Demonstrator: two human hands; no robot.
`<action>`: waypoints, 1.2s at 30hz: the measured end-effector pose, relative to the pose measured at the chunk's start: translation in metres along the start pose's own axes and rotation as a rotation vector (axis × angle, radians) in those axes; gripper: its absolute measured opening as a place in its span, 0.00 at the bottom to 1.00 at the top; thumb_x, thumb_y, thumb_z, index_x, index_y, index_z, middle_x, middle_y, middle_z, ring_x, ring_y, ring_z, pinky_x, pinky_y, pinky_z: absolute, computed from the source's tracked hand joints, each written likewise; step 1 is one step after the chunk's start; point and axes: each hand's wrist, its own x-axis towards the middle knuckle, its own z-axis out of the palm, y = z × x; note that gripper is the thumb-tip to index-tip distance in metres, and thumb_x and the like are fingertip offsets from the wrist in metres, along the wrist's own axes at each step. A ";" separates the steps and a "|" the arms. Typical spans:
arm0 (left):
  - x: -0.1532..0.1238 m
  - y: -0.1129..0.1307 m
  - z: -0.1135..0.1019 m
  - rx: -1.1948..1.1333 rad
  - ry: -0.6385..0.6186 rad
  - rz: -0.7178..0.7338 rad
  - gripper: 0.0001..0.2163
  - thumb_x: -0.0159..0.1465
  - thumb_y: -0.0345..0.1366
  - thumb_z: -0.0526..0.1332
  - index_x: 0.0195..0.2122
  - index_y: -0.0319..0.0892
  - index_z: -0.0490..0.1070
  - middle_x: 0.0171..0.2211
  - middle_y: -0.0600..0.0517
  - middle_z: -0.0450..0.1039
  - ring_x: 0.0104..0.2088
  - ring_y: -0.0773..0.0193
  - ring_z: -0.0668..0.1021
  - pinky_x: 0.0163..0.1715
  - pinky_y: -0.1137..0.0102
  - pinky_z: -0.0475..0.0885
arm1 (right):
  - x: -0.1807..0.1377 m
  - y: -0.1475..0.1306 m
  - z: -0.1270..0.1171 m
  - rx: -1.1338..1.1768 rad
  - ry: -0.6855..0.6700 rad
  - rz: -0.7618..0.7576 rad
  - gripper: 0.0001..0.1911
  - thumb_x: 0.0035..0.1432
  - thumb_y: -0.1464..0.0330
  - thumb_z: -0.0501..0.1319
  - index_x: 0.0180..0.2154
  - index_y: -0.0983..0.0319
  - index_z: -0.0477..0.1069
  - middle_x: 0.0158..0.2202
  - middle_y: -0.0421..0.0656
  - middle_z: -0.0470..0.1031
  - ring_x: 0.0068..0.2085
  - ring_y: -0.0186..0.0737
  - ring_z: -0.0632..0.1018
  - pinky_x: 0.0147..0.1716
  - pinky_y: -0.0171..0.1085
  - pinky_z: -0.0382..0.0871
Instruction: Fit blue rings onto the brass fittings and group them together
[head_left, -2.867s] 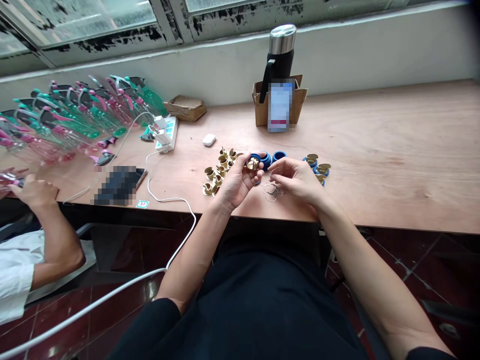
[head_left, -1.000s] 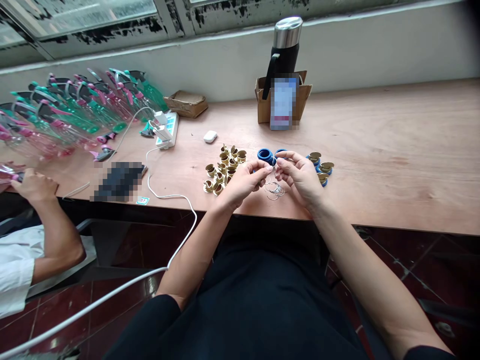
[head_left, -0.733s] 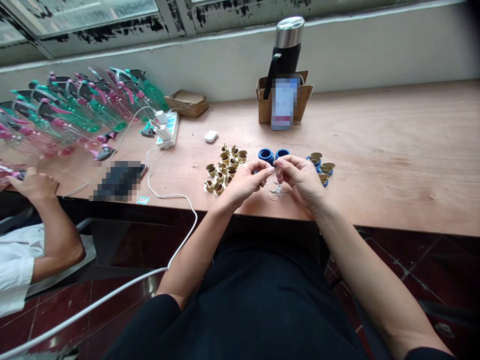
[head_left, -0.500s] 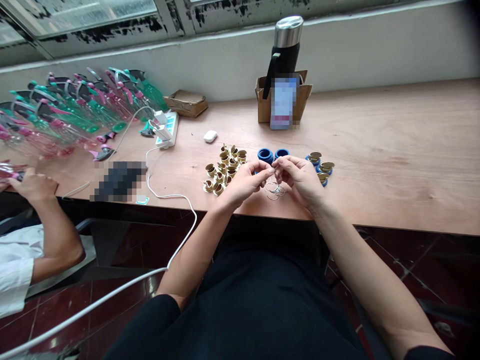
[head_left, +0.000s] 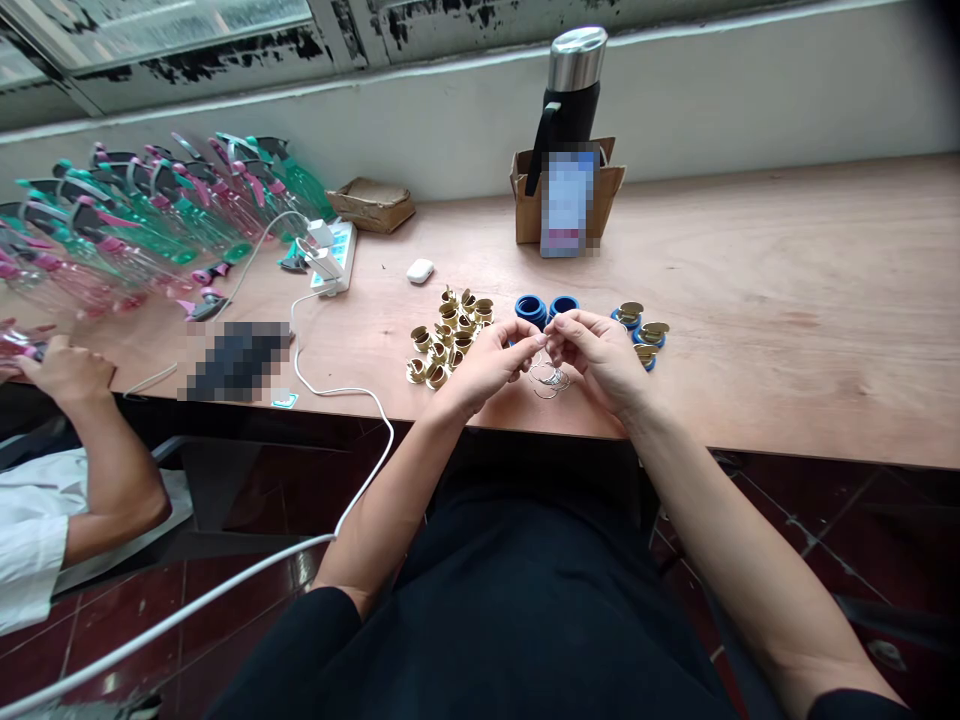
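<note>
"What's at the far left?"
"A co-worker's hand [head_left: 71,372] by the table [head_left: 787,260], then bottles [head_left: 135,220] crowded under a blotchy window [head_left: 165,35]. Next, a power strip [head_left: 345,250] and white case [head_left: 420,271]."
"And the middle?"
"Brass pieces [head_left: 441,350] lie beside the left hand [head_left: 487,368], its thumb and forefinger pinched. Blue rings [head_left: 530,308] stand beyond; wires [head_left: 551,380] lie between the hands. A flask [head_left: 577,70] rises by the wall [head_left: 750,100]."
"The right hand [head_left: 598,362]?"
"Pinched too, nearly touching the left; I can't tell what they grip."
"Farther right?"
"Brass-topped blue rings [head_left: 649,337], pale wood, red floor tiles [head_left: 817,545] below."
</note>
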 end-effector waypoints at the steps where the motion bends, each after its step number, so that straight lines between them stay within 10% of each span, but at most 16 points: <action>1: 0.000 -0.001 -0.001 0.003 0.002 -0.002 0.11 0.67 0.42 0.68 0.37 0.40 0.72 0.27 0.56 0.67 0.25 0.72 0.66 0.25 0.73 0.58 | 0.000 0.000 0.000 0.000 0.001 0.001 0.21 0.51 0.50 0.80 0.32 0.61 0.82 0.26 0.40 0.78 0.27 0.33 0.75 0.27 0.33 0.73; 36: 0.011 -0.018 -0.006 -0.109 0.016 0.020 0.10 0.62 0.38 0.71 0.39 0.39 0.75 0.37 0.52 0.75 0.37 0.68 0.75 0.41 0.71 0.69 | -0.004 0.009 0.008 -0.017 -0.016 0.043 0.21 0.54 0.51 0.78 0.32 0.60 0.76 0.26 0.38 0.77 0.25 0.32 0.76 0.25 0.32 0.73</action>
